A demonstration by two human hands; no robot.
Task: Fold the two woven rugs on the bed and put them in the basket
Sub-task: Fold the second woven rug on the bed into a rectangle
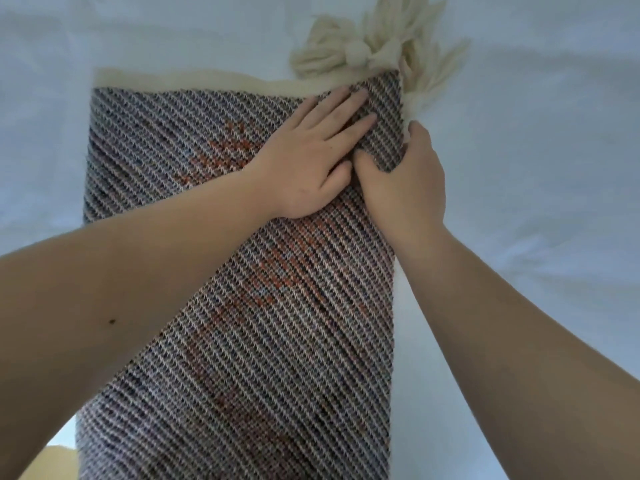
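Observation:
A woven rug (263,341), grey and white diagonal weave with orange patches, lies lengthwise on the white bed sheet (536,150). It has a cream border along its far edge and cream tassels (367,46) at its far right corner. My left hand (311,157) lies flat on the rug near that corner, fingers spread and pressing down. My right hand (405,181) grips the rug's right edge just below the corner, thumb on top and fingers curled under the edge. Only one rug is in view, and no basket.
The white sheet surrounds the rug on the left, far and right sides. A tan surface (52,462) shows at the bottom left corner, beside the rug's near end.

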